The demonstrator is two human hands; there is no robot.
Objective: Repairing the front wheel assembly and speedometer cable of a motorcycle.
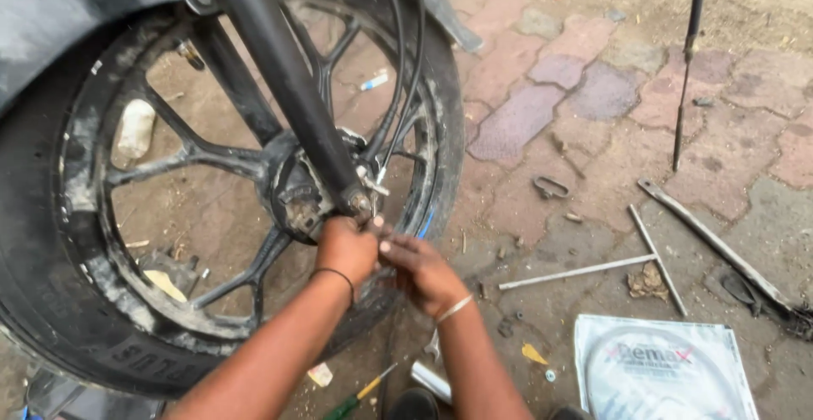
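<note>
Near ground: screwdriver, packaged cable, T-wrench on paving.
My L hand: grip clenched at fork foot, by axle.
My R hand: fingers pinch cable end; grip state partly hidden.
Tip: steady fork w/ L, feed cable straight.
Far: wheel.

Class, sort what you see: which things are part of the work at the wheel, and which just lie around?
In hand: left hand, right hand, wheel, fork, cable.

Lying about: T-wrench, screwdriver, packet, flat bar, metal link.
</note>
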